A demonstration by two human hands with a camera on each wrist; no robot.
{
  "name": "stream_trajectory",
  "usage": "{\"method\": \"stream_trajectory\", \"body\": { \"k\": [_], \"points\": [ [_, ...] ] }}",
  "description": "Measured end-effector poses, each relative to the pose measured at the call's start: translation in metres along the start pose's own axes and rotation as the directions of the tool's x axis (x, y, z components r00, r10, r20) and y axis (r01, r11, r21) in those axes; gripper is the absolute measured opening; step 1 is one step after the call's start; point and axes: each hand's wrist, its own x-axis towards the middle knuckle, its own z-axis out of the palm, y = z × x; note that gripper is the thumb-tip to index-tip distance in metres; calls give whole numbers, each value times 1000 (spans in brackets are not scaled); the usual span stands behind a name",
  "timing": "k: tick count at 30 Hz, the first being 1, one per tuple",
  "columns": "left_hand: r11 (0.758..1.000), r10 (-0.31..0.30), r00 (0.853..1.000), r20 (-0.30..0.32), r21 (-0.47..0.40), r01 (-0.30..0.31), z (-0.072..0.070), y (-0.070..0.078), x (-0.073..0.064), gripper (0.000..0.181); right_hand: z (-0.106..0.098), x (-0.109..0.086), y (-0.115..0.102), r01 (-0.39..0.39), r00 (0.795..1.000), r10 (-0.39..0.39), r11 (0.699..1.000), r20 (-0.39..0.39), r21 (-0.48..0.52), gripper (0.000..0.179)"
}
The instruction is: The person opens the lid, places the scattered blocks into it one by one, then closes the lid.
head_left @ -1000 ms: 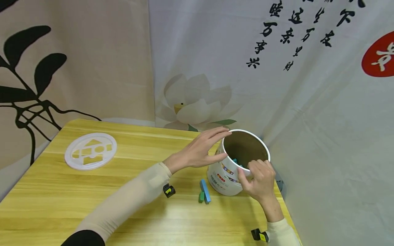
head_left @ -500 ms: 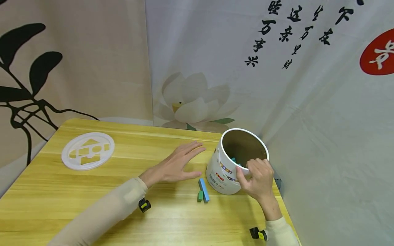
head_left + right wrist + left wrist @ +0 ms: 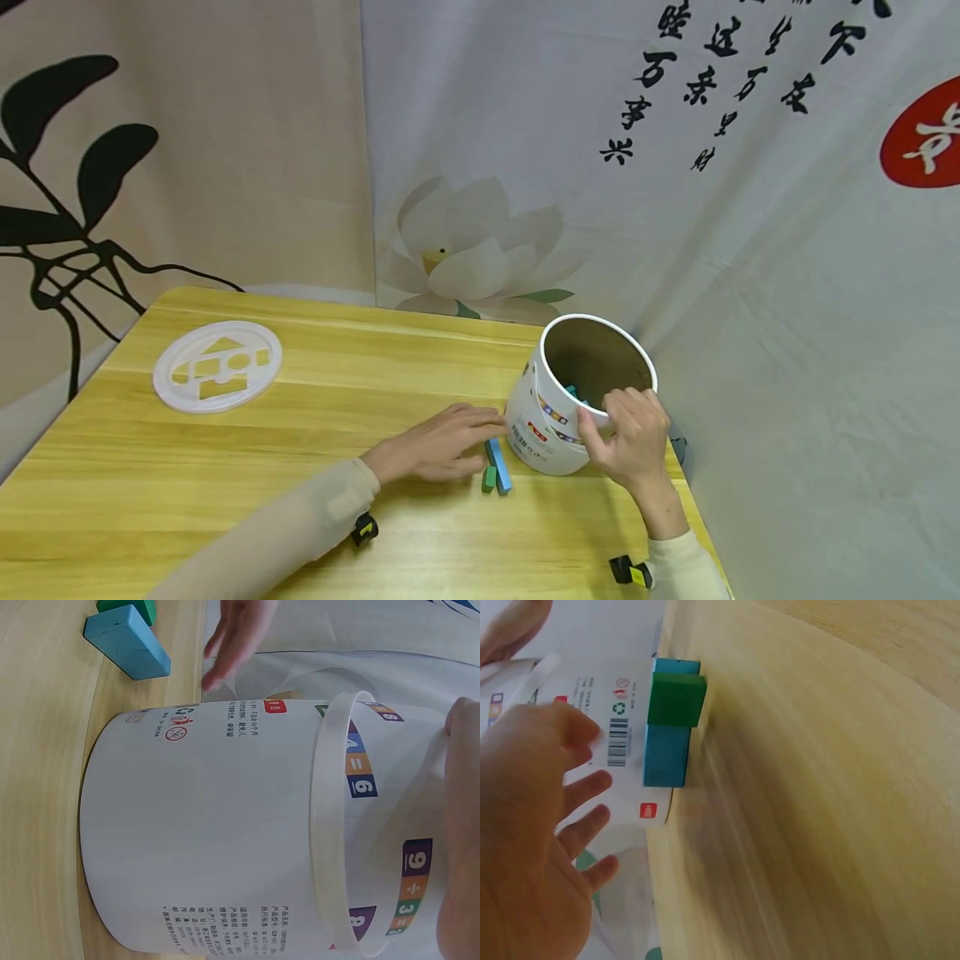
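A white printed bucket (image 3: 543,437) stands on the table at right, its round mouth tilted toward me in the head view. Teal blocks (image 3: 572,390) show inside. My right hand (image 3: 633,437) grips the near rim, thumb outside and fingers curled over the edge. Left of the bucket lie a long blue block (image 3: 501,473) and a small green block (image 3: 489,479), side by side. My left hand (image 3: 442,446) hovers just left of them, palm down, fingers loosely bent. In the left wrist view its fingertips (image 3: 604,866) hold nothing and stand apart from the blue block (image 3: 664,759).
A white oval board (image 3: 187,400) with shaped cut-outs lies at the far left of the wooden table (image 3: 360,358). Printed cloth (image 3: 480,100) hangs behind the table and along its right side. The table's right edge runs close by the bucket.
My left hand has come away from the bucket's rim, moving left and down to beside the two blocks. The right hand and the bucket have stayed in place.
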Motion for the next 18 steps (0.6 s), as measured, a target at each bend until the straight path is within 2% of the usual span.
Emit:
{"method": "stream_trajectory", "body": {
  "k": [7, 18],
  "points": [
    [996, 49, 997, 56, 72, -53, 9, 2, 6, 53, 0, 0, 0, 3, 1000, -3, 1000, -1, 1, 58],
    [988, 90, 996, -11, 127, -88, 17, -3, 9, 25, 0, -1, 1, 0, 1000, 0, 1000, -4, -1, 58]
  ]
}}
